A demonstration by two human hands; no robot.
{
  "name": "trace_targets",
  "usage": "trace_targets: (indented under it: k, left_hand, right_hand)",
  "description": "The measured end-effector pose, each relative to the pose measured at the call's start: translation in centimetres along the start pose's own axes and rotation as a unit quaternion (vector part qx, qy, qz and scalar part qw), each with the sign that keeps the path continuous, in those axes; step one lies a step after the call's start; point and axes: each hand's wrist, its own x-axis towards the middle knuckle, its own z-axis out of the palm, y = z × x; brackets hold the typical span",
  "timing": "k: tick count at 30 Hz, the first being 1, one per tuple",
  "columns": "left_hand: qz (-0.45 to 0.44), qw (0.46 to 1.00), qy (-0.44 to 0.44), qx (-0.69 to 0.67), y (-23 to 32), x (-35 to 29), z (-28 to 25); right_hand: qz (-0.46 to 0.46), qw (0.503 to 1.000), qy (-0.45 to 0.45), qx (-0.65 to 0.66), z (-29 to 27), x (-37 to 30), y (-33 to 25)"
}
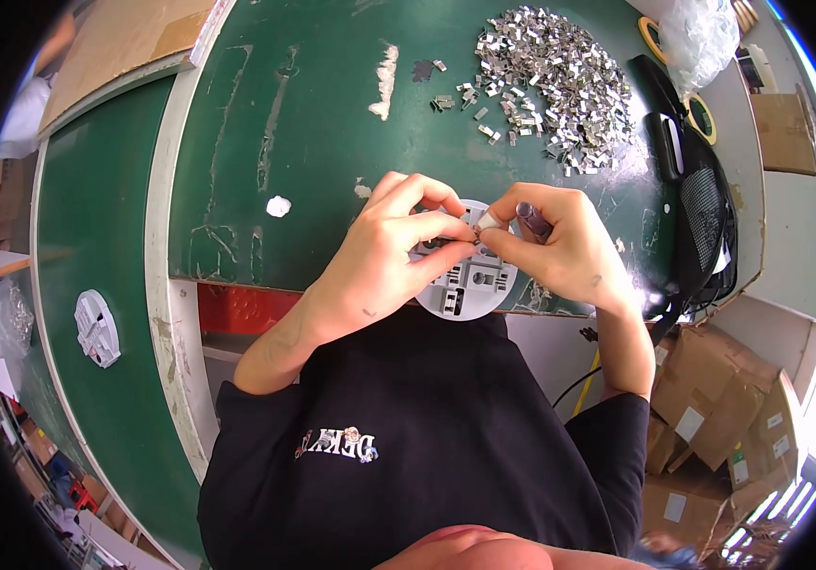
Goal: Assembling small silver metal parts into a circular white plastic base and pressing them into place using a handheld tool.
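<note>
The left grip (384,242) is narrowed at the fingertips, though I cannot tell what it pinches; the right grip (574,242) holds a dark handle (533,221). Steadying with one and pressing straight and gently with the other would probably serve best. Beneath both lies the round disc (484,292), light grey, partly covered, with moulded ribs and dark slots. Beyond, silvery pieces (555,81) heap up.

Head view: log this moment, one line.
left hand over round grey plastic base; right hand holding dark cylindrical handle; small silvery metal pieces heaped on green tabletop
</note>
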Motion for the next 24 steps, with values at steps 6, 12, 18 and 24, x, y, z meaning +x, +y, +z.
trace_targets:
  k: [6, 12, 18, 24]
  left_hand:
    - [-0.017, 1.000, -0.001, -0.010, 0.3, -0.3, -0.3]
    - [-0.014, 1.000, 0.004, -0.028, -0.2, -0.7, -0.4]
    - [0.004, 1.000, 0.017, 0.007, -0.4, -0.9, -0.8]
    - [0.014, 1.000, 0.026, 0.007, -0.5, -1.1, -0.8]
  right_hand:
    - [-0.061, 0.997, -0.008, -0.045, 0.3, -0.2, 0.2]
    - [-0.142, 0.987, 0.020, -0.068, 1.2, -0.7, 0.6]
    - [-0.202, 0.969, 0.048, -0.137, 2.3, -1.0, 1.0]
    - [-0.211, 0.958, 0.048, -0.190, 2.7, -1.3, 0.7]
